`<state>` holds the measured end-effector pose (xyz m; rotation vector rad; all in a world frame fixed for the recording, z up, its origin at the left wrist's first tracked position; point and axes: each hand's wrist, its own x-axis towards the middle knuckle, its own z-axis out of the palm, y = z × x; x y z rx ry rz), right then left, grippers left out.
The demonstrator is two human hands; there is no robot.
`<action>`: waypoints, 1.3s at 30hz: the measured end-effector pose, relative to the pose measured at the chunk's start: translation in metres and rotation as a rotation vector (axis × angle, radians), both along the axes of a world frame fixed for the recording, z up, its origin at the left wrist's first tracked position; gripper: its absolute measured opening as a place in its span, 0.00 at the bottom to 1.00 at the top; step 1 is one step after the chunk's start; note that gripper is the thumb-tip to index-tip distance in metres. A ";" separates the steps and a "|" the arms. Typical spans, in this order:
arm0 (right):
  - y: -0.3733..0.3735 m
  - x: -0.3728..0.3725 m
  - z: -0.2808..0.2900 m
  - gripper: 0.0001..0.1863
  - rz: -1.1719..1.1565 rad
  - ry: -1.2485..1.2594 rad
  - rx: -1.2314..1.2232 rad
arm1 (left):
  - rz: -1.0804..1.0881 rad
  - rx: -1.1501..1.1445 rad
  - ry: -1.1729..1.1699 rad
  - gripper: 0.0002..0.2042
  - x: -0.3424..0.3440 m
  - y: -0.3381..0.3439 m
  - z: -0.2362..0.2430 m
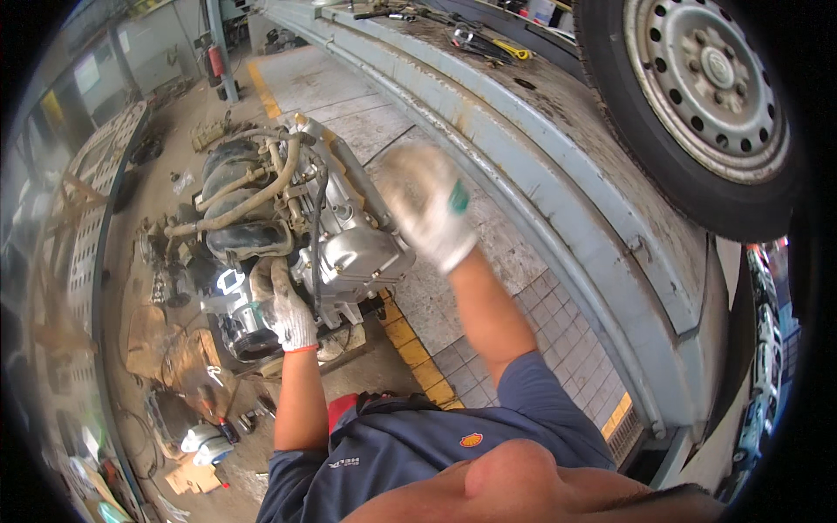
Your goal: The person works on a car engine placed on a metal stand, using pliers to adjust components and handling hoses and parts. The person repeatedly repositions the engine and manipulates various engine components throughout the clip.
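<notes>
A car engine lies in front of me, with black curved intake pipes, tan hoses and a silver metal cover. My left hand, in a dirty white knit glove, rests against its near side. The fingers look stretched upward below the intake pipes. Beside that hand sits a silver part with a round dark opening. My right hand, gloved too, is raised just right of the engine's cover. Motion smears its fingers, so I cannot make out their shape or anything in them.
A blue-grey lift ramp runs along the right, carrying a car wheel and tools. On the left stands a perforated metal rack. Loose parts and cardboard litter the floor; a fire extinguisher is farther back.
</notes>
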<state>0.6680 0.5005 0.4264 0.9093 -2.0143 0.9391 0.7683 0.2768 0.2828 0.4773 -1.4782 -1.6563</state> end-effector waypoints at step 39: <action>0.263 -0.153 0.113 0.48 -0.779 -0.446 0.633 | 0.090 -0.081 0.054 0.22 -0.002 0.003 -0.005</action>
